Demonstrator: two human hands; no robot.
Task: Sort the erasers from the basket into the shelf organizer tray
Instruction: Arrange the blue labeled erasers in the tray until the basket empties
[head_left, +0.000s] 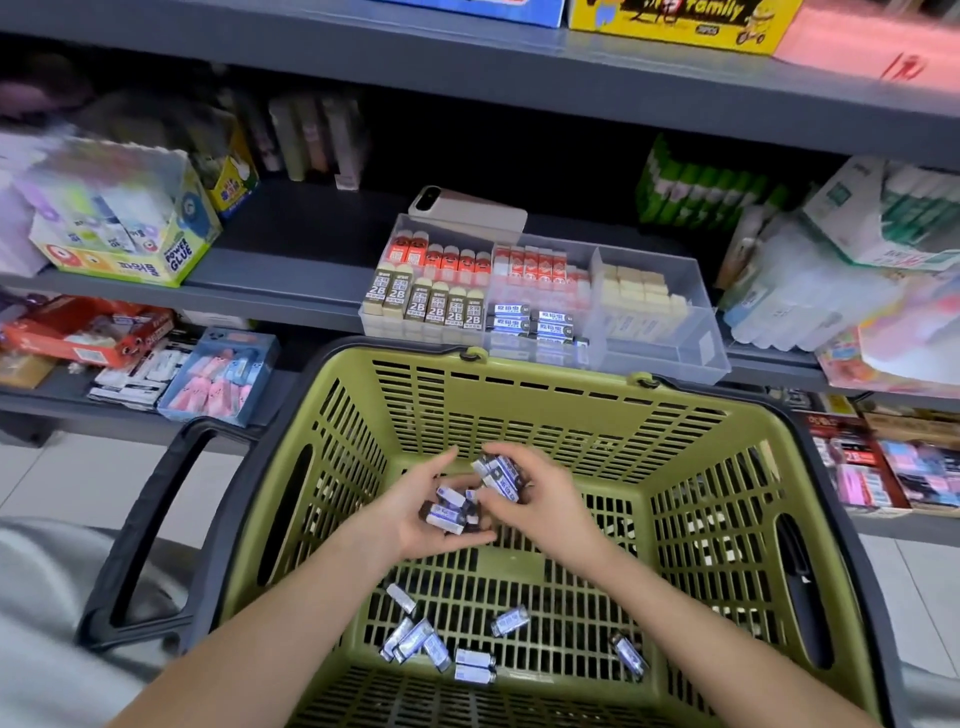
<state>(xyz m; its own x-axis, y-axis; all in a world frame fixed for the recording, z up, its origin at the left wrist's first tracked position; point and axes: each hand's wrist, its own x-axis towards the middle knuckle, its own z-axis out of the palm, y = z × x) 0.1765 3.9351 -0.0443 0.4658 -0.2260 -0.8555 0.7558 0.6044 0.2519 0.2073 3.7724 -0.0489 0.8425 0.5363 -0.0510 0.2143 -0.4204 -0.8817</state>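
A small bunch of erasers (500, 475) in blue and white sleeves is gripped in the curled fingers of the right hand (540, 506). Some more of them are held in the cupped palm of the left hand (410, 514), its thumb and fingers curled round them. The two hands are kept close together above the floor of the green basket (332, 467).

Below the grip, nearer to the person, loose erasers (415, 639) of the same kind are scattered on the basket floor, well apart from the hands.

Beyond the grip, past the far rim of the basket, the clear organizer tray (696, 338) is seen on the grey shelf (291, 291). In its compartments red-sleeved erasers (441, 257), "2B" erasers (431, 301), blue-sleeved erasers (524, 322) and plain cream erasers (639, 296) are stood in rows. A phone (467, 210) is laid at the back edge of the tray. Far to the left of the grip, a "POWER GLUE" box (130, 234) is placed on the same shelf.
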